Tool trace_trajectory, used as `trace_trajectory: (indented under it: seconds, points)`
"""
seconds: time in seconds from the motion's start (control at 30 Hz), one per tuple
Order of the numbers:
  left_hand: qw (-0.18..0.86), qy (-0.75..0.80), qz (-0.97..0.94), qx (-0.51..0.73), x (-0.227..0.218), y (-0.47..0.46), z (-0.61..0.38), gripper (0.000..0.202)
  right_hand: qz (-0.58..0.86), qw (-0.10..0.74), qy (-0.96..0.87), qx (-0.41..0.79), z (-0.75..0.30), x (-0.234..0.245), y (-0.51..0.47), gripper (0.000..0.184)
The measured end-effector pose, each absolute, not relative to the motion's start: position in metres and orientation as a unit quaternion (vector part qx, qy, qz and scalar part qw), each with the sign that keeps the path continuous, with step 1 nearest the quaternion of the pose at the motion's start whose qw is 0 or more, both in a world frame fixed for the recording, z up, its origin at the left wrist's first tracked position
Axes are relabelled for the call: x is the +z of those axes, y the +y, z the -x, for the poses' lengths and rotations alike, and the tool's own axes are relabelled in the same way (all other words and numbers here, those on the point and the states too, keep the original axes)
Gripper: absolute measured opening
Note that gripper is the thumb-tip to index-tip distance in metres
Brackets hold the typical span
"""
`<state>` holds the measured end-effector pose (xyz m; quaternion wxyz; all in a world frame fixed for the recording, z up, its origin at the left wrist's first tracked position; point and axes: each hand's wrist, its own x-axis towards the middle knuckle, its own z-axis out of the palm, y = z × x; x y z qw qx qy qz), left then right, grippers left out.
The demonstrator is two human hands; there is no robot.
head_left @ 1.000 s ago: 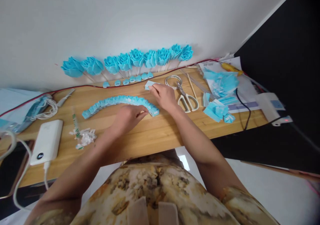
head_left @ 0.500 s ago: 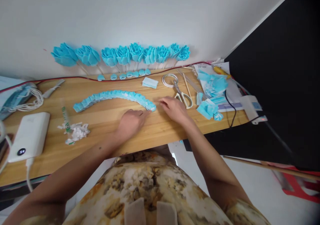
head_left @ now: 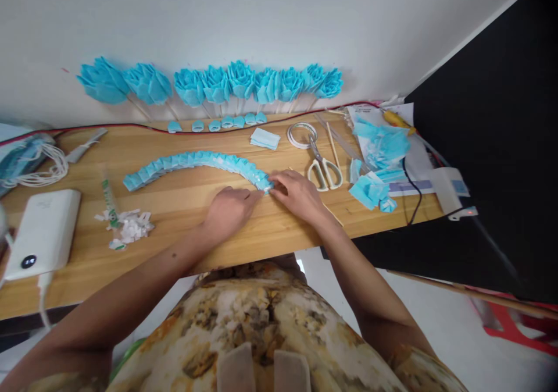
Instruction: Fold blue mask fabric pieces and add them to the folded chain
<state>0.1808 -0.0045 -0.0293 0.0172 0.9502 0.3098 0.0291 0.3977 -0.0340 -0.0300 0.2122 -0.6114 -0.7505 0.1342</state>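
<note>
A long arc of overlapping folded blue crepe-paper pieces (head_left: 192,160) lies on the wooden table. At its right end, my left hand (head_left: 229,213) has its index finger and thumb closed on the near edge. From the other side my right hand (head_left: 299,197) pinches the same end, fingertips close to those of the left. The exact grip is partly hidden by the fingers. A thin wooden stick (head_left: 333,215) passes under my right hand. White-handled scissors (head_left: 323,174) and a roll of tape (head_left: 301,135) lie beyond that hand.
Blue paper roses (head_left: 240,81) lean along the wall, with small blue paper petals (head_left: 214,125) before them. A folded blue stack (head_left: 265,139) lies behind the arc. White scraps (head_left: 135,226) and a power bank (head_left: 43,235) sit left; blue crepe scraps (head_left: 370,191) lie right.
My right hand has moved left onto the end of the blue arc and pinches there. My left hand stays at that end. A stick now shows beneath my right hand. The view has shifted slightly.
</note>
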Motion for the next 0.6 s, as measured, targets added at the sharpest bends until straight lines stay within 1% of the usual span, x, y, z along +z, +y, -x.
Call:
trace_trajectory:
  seconds: [0.1,0.27,0.6]
  points:
    - [0.044,0.298,-0.952,0.052,-0.0283,-0.0045,-0.1781,0.036,0.615,0.202,-0.751,0.128,-0.3970,-0.0334,-0.0334,0.024]
    - [0.057,0.303,-0.946,0.098,-0.0293,-0.0029,-0.1765,0.037,0.609,0.216,-0.752,0.127,-0.3988,-0.0393,-0.0329,0.026]
    - [0.041,0.319,-0.945,0.049,-0.0319,0.0001,-0.1835,0.034,0.603,0.235,-0.749,0.141,-0.4002,-0.0406,-0.0332,0.024]
